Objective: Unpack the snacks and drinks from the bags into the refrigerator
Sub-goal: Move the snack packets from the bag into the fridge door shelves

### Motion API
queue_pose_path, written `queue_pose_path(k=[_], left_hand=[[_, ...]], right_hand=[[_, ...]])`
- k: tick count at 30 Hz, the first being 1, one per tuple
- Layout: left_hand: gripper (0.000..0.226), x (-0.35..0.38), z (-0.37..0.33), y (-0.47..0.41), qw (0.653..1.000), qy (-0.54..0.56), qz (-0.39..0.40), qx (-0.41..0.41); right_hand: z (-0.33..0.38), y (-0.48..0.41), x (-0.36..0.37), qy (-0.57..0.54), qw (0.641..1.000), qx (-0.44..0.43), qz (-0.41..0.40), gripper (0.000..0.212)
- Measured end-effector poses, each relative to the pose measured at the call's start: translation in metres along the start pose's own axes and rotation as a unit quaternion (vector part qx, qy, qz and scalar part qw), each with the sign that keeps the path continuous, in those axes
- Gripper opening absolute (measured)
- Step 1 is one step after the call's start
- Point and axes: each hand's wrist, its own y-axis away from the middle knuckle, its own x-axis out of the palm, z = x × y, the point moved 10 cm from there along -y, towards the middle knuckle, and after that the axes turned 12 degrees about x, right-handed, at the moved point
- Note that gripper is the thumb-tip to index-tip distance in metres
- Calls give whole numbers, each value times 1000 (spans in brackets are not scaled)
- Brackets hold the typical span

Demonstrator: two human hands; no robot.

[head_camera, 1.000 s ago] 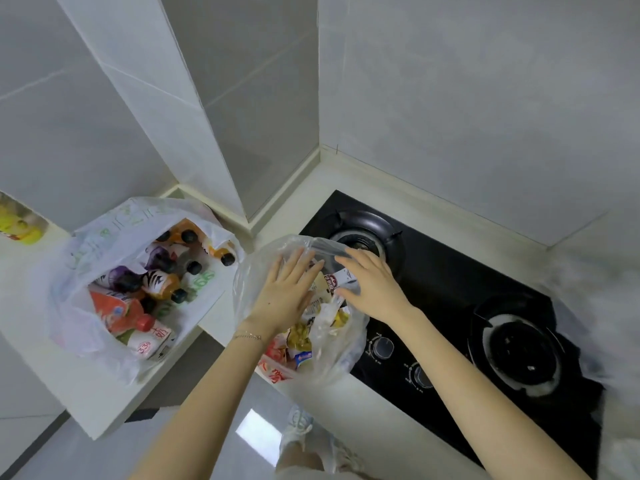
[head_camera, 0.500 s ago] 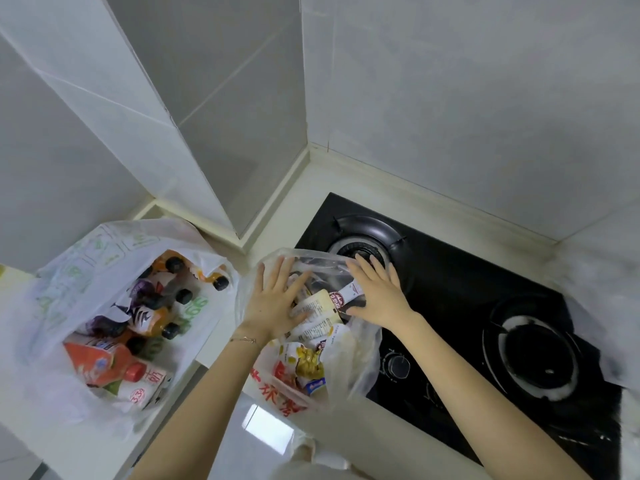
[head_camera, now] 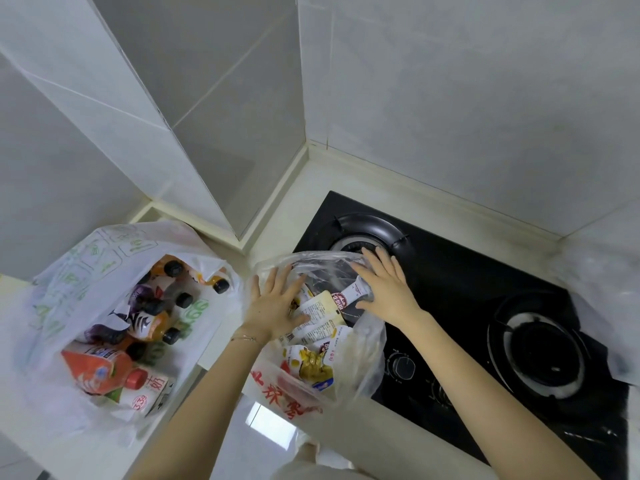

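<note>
Your hands keep much the same posts as half a second ago. Nearest, the clear snack bag (head_camera: 367, 362) sits at the desk (head_camera: 360, 441) edge, partly over the stove (head_camera: 485, 306). Your left hand (head_camera: 273, 306) lies on its packets (head_camera: 311, 327), fingers (head_camera: 272, 284) spread apart; your right hand (head_camera: 384, 289) presses the far rim, fingers straight. The white-and-red packet (head_camera: 351, 294) lies between them, long axis slanting toward the burner (head_camera: 381, 226).

Snack packets (head_camera: 318, 311) in the clear bag (head_camera: 370, 351) sit half under the left hand (head_camera: 273, 306), print too tiny to read. Right hand (head_camera: 384, 292) covers part of the burner (head_camera: 367, 220). Blurry white bag (head_camera: 606, 299) on the right gets cut off by the edge.
</note>
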Motion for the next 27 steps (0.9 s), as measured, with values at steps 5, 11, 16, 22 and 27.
queue_pose_path(k=[5, 11, 16, 22, 27], left_hand=[[59, 5, -12, 5, 999, 39, -13, -7], [53, 6, -19, 7, 999, 8, 0, -31], [47, 0, -21, 11, 998, 40, -27, -42], [32, -20, -23, 21, 988, 87, -117, -39], [34, -53, -20, 33, 956, 179, -231, -8]], right_hand=[[23, 7, 9, -12, 999, -47, -22, 47], [22, 11, 15, 4, 1000, 4, -17, 37], [26, 14, 3, 16, 998, 3, -56, 18], [22, 22, -20, 10, 988, 37, -148, 14], [29, 30, -45, -49, 979, 18, -196, 11]])
